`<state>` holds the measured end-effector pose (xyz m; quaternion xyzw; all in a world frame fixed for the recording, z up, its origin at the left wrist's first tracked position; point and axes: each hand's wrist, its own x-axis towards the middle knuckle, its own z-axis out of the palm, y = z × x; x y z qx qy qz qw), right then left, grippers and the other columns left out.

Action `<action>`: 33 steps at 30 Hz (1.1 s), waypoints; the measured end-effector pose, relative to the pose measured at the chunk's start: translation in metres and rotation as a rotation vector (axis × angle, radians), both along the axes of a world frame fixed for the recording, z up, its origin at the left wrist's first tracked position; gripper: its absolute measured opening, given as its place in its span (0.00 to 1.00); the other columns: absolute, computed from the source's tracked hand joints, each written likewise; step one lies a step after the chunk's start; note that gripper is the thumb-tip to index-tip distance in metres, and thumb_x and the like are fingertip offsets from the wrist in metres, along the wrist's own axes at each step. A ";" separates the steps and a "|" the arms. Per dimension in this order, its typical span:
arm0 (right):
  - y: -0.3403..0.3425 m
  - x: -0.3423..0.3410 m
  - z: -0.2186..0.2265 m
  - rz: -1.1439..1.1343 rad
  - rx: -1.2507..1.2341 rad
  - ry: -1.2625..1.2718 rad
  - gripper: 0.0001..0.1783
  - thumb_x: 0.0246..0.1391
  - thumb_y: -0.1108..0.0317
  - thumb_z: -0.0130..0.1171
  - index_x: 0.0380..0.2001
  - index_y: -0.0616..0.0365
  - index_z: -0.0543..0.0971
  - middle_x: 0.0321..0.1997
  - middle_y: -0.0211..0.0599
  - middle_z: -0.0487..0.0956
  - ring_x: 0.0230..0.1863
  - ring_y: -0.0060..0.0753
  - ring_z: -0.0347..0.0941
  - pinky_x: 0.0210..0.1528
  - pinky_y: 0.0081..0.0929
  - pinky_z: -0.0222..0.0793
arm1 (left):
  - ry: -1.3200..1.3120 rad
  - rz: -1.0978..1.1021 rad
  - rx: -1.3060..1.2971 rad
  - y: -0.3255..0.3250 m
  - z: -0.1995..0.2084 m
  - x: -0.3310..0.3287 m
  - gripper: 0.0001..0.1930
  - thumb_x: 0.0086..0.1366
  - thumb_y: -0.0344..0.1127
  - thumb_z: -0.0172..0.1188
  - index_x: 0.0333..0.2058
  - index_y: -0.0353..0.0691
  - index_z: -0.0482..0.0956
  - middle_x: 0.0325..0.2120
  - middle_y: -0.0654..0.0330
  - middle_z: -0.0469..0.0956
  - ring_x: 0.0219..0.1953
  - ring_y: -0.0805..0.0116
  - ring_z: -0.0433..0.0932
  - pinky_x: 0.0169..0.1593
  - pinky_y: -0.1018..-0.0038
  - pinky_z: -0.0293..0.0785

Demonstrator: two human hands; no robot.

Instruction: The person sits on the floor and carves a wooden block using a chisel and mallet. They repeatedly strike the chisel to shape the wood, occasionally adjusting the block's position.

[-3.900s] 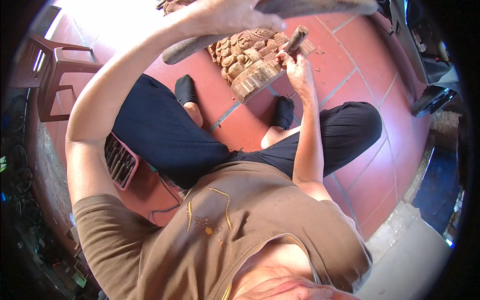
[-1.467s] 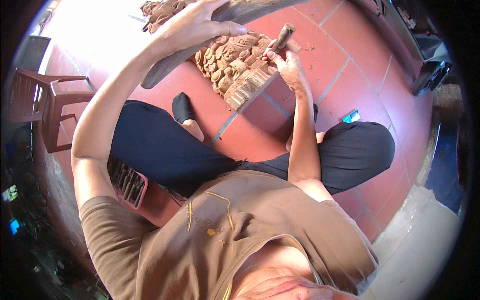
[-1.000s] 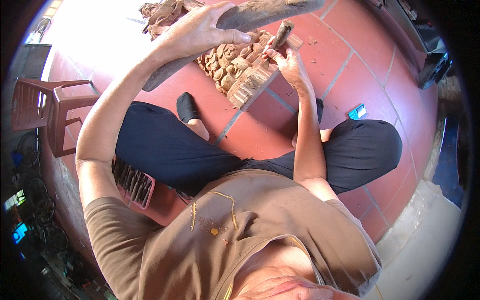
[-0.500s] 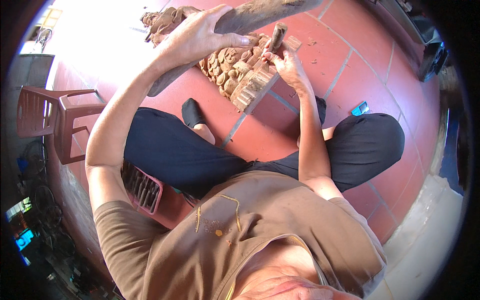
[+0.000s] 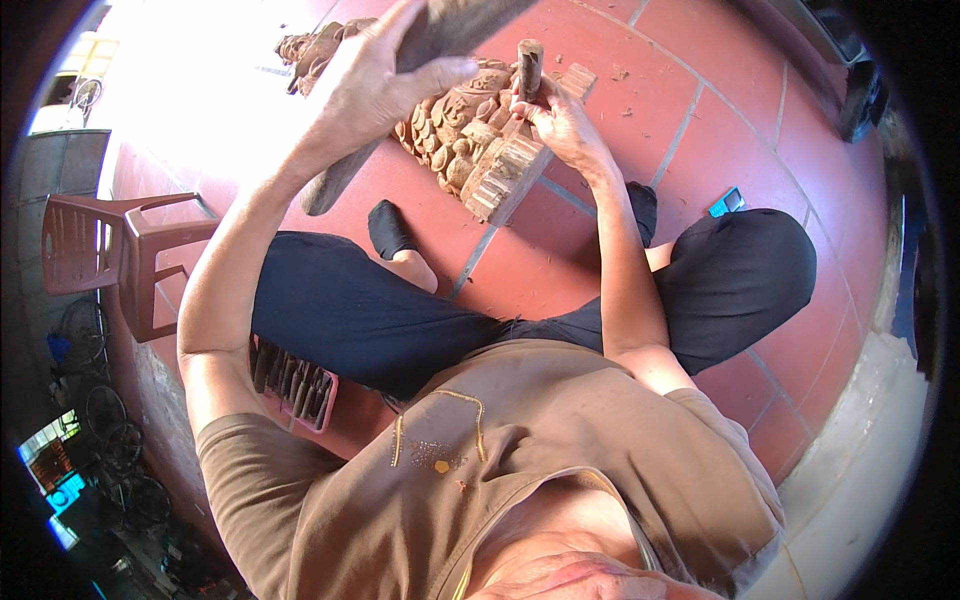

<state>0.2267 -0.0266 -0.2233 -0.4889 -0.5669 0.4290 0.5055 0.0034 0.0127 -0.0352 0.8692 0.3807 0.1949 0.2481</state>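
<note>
A carved block of brown wood (image 5: 460, 130) lies on the floor in front of my feet, its surface covered in rounded relief. My left hand (image 5: 370, 95) grips a long, dark wooden club (image 5: 345, 180) above the carving's left side, thumb stretched out. At the carving's right end, my right hand (image 5: 565, 128) is closed round a chisel, whose round wooden handle (image 5: 530, 68) points upward. The chisel's blade is hidden behind the hand and handle. In this view the club is apart from the chisel handle.
Wood chips are scattered over the red tiles. A pink tray (image 5: 318, 400) of several chisel-like tools stands beside my left thigh. A brown plastic chair (image 5: 150, 250) is at the left. A blue phone (image 5: 727, 202) lies by my right knee. Another carved piece (image 5: 318, 50) sits beyond.
My left hand and the club have moved a little up and left. The chisel handle has shifted left and stands more upright. My right hand stays at the carving.
</note>
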 end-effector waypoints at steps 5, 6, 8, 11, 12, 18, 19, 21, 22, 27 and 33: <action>0.000 0.003 0.004 0.028 -0.045 -0.071 0.10 0.62 0.73 0.56 0.46 0.59 0.72 0.40 0.29 0.75 0.47 0.23 0.73 0.52 0.26 0.69 | 0.176 -0.077 0.133 0.007 -0.024 -0.006 0.36 0.58 0.58 0.65 0.52 0.30 0.71 0.34 0.43 0.80 0.37 0.54 0.81 0.42 0.64 0.76; 0.001 0.003 0.002 0.028 -0.028 -0.065 0.10 0.62 0.72 0.56 0.46 0.59 0.72 0.40 0.29 0.75 0.47 0.23 0.73 0.52 0.26 0.69 | 0.107 -0.104 0.156 0.010 -0.025 -0.006 0.36 0.58 0.58 0.65 0.52 0.31 0.71 0.33 0.44 0.80 0.36 0.56 0.81 0.41 0.65 0.76; 0.001 0.002 0.000 0.025 -0.007 -0.064 0.10 0.62 0.72 0.57 0.45 0.59 0.72 0.39 0.28 0.76 0.47 0.23 0.73 0.53 0.25 0.69 | -0.016 -0.108 0.118 0.009 -0.020 -0.005 0.37 0.58 0.58 0.65 0.54 0.31 0.70 0.34 0.46 0.80 0.37 0.60 0.82 0.41 0.68 0.77; 0.000 0.003 0.001 0.018 -0.013 -0.083 0.10 0.62 0.72 0.57 0.45 0.59 0.72 0.39 0.28 0.76 0.46 0.23 0.72 0.53 0.25 0.68 | -0.159 -0.008 -0.049 0.005 0.000 0.000 0.38 0.59 0.56 0.65 0.57 0.31 0.68 0.37 0.54 0.81 0.34 0.75 0.81 0.32 0.80 0.77; 0.000 0.003 0.004 0.025 -0.023 -0.090 0.10 0.62 0.72 0.57 0.45 0.60 0.73 0.39 0.29 0.76 0.46 0.22 0.72 0.54 0.24 0.67 | -0.214 0.006 -0.040 0.003 0.002 0.000 0.37 0.59 0.56 0.65 0.57 0.32 0.68 0.36 0.54 0.81 0.34 0.75 0.81 0.32 0.80 0.77; 0.003 -0.001 0.001 0.050 -0.047 -0.029 0.10 0.61 0.72 0.57 0.45 0.60 0.73 0.40 0.29 0.77 0.44 0.22 0.70 0.54 0.24 0.66 | 0.258 -0.074 0.211 0.006 -0.023 0.000 0.34 0.57 0.59 0.64 0.47 0.31 0.73 0.30 0.44 0.79 0.34 0.55 0.80 0.41 0.64 0.75; 0.002 -0.001 0.001 0.039 -0.050 -0.037 0.10 0.61 0.72 0.57 0.45 0.60 0.73 0.40 0.29 0.77 0.44 0.22 0.70 0.53 0.24 0.66 | 0.274 -0.017 0.014 0.005 -0.020 0.001 0.35 0.56 0.59 0.64 0.48 0.31 0.74 0.31 0.41 0.79 0.36 0.52 0.81 0.43 0.63 0.75; -0.001 -0.002 0.006 0.025 -0.061 -0.050 0.10 0.61 0.72 0.57 0.45 0.60 0.73 0.40 0.29 0.77 0.44 0.22 0.70 0.53 0.24 0.66 | 0.177 -0.039 -0.034 0.010 -0.021 -0.001 0.35 0.56 0.59 0.64 0.48 0.31 0.74 0.31 0.42 0.79 0.35 0.53 0.81 0.43 0.63 0.75; -0.002 -0.004 0.008 0.022 -0.066 -0.055 0.10 0.61 0.72 0.57 0.45 0.60 0.73 0.40 0.29 0.77 0.44 0.22 0.70 0.53 0.24 0.67 | 0.130 -0.046 -0.060 0.014 -0.023 -0.003 0.34 0.56 0.59 0.64 0.48 0.31 0.74 0.32 0.43 0.80 0.35 0.53 0.81 0.43 0.63 0.75; -0.002 0.003 0.008 0.026 -0.041 -0.080 0.10 0.61 0.72 0.57 0.45 0.60 0.73 0.40 0.29 0.77 0.43 0.21 0.71 0.52 0.24 0.67 | -0.170 0.071 -0.199 -0.007 0.026 0.012 0.32 0.60 0.56 0.64 0.49 0.30 0.71 0.38 0.54 0.78 0.40 0.67 0.75 0.45 0.69 0.72; 0.002 0.000 0.003 0.048 -0.024 -0.077 0.10 0.61 0.73 0.57 0.45 0.60 0.72 0.39 0.29 0.77 0.42 0.21 0.71 0.49 0.23 0.68 | -0.019 0.068 -0.008 0.005 -0.008 0.002 0.31 0.59 0.56 0.63 0.47 0.33 0.74 0.33 0.45 0.80 0.31 0.55 0.80 0.40 0.64 0.76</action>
